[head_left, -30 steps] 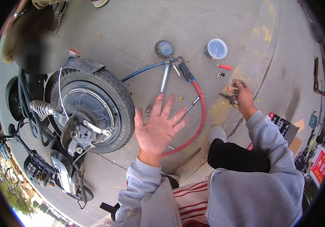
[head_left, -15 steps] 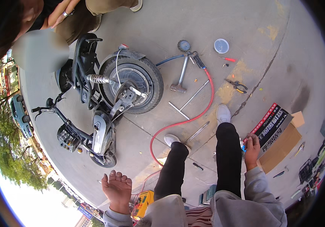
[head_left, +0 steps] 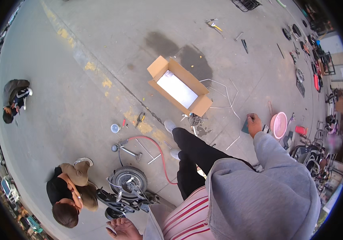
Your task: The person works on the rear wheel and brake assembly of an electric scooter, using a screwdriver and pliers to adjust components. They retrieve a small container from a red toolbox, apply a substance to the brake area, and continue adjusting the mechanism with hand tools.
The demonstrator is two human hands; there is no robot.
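Note:
My left hand (head_left: 123, 228) hangs at the lower edge beside the scooter (head_left: 123, 200), fingers apart and loosely bent, holding nothing visible. My right hand (head_left: 254, 125) is out to the right with curled fingers, in front of a dark teal flat thing (head_left: 245, 127); whether it grips anything is unclear. A pink basin (head_left: 280, 119) sits just right of it. Past my feet lie an open cardboard box (head_left: 200, 107) with a white interior, pliers (head_left: 140, 119), a red-handled screwdriver (head_left: 124, 123), a tub (head_left: 115, 128), an inflator gauge (head_left: 114, 148) with a red hose, and a T-wrench (head_left: 149, 151).
A person (head_left: 65, 192) crouches by the scooter at lower left, and another (head_left: 14, 100) is farther left. Tools (head_left: 215, 28), a red container (head_left: 301, 130) and many parts are spread toward the right, with bent metal rods (head_left: 231, 104) by the box. Parked vehicles line the far left.
My view has swung to the right and widened, bringing the box's inside and the basin into view. My left hand has dropped from its raised spread pose; my right hand has moved outward.

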